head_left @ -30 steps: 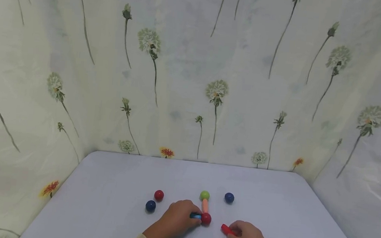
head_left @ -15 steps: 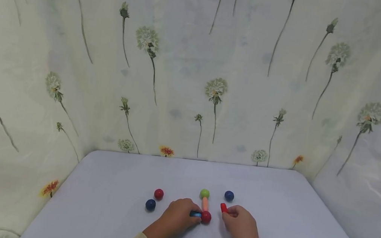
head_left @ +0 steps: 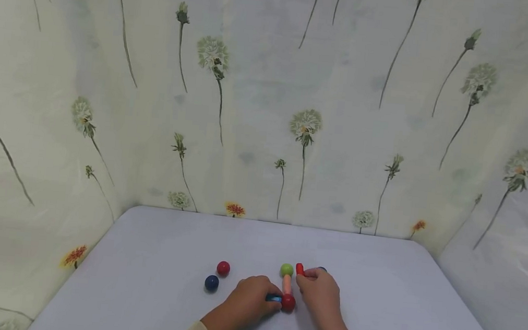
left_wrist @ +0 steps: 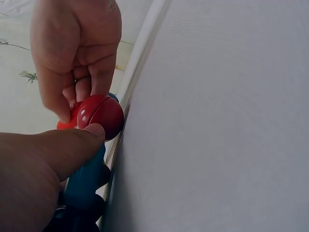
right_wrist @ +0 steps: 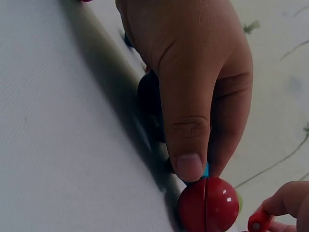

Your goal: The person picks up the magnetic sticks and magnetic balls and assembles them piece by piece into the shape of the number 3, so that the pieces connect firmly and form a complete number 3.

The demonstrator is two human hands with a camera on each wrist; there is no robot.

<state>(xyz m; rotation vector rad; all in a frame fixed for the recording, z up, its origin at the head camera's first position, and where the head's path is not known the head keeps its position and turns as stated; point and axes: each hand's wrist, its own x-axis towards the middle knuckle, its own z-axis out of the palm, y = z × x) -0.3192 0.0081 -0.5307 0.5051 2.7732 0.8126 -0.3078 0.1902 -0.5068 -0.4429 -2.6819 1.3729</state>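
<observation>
My left hand (head_left: 252,294) pinches a blue toy rod (head_left: 273,298), its right end at a glossy red ball (head_left: 288,303). In the left wrist view the thumb lies along the rod, its tip at the red ball (left_wrist: 108,118). A peach rod (head_left: 287,285) runs from that ball back to a lime green ball (head_left: 287,270). My right hand (head_left: 321,290) pinches a short red rod (head_left: 300,269) between thumb and fingers, its free end pointing up, just right of the green ball. The red rod (right_wrist: 259,222) shows at the lower right of the right wrist view.
Left of my left hand, another red ball (head_left: 223,268) and a dark blue ball (head_left: 212,283) lie on the white table (head_left: 167,251). A further blue ball (head_left: 323,268) is mostly hidden behind my right hand. Flowered cloth (head_left: 259,107) hangs at the back and sides.
My right hand has moved away from me and slightly left with the red rod, now beside the green ball and covering most of the right blue ball. My left hand keeps its hold.
</observation>
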